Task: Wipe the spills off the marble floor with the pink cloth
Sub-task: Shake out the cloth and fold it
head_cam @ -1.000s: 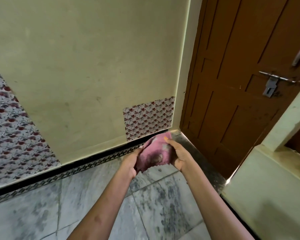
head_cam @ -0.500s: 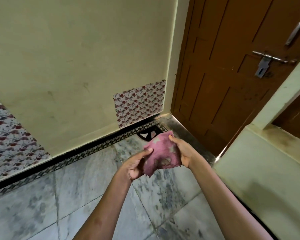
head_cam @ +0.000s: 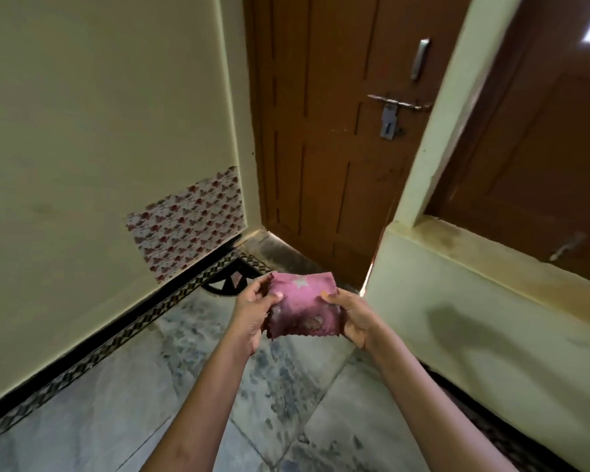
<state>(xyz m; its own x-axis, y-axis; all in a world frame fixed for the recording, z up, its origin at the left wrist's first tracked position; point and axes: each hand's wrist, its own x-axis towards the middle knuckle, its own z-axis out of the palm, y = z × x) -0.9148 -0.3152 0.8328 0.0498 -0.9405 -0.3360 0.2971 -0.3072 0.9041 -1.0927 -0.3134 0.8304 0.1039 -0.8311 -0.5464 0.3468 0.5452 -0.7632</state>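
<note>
Marble floor grey-mottled, brown door ahead, left hand and right hand pinching pink cloth

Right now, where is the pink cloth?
In the head view the pink cloth is low at centre, held off the marble floor between the left hand and right hand, before the brown door.

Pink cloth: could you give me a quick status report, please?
Left hand and right hand both gripping pink cloth, held up flat. Cloth stained, clear of marble floor. Nothing in the way.
</note>
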